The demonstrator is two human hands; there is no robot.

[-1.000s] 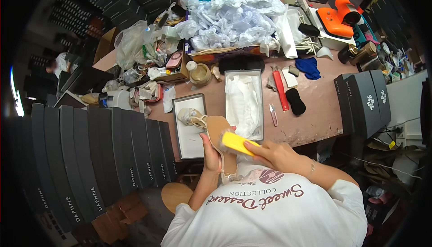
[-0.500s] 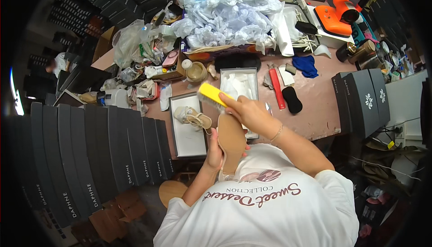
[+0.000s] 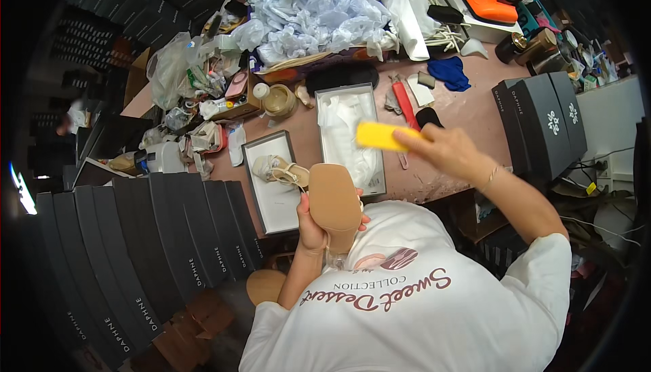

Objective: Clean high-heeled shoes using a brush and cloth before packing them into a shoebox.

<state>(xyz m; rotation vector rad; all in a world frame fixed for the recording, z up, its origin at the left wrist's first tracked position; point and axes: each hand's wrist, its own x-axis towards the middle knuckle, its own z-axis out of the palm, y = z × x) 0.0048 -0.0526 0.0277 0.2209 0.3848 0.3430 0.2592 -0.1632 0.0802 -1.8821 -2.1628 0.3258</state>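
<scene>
My left hand [image 3: 312, 228] grips a sandal [image 3: 336, 199] from beneath, its tan sole turned up toward me and its heel end near my shirt. Held up to the right of it, clear of the sole, is a yellow brush [image 3: 381, 136] in my right hand [image 3: 453, 153]. The brush's bristles are hidden in this frame. Another beige strappy sandal [image 3: 277, 168] lies on its side in a shallow white-lined box part [image 3: 279, 208] just beyond my left hand. Farther on, white tissue paper [image 3: 346, 134] fills an open grey shoebox [image 3: 381, 168].
Dark shoeboxes [image 3: 149, 236] stand in a row at the left, with more boxes [image 3: 542, 124] at the right. Crumpled pale paper [image 3: 325, 16] heaps up at the back. A jar [image 3: 278, 102], a red tool [image 3: 405, 101] and a blue cloth [image 3: 449, 73] lie on the table.
My right hand has carried the yellow brush off the sole, to the right. The sandal in my left hand now shows its sole more squarely. The whole view has shifted somewhat.
</scene>
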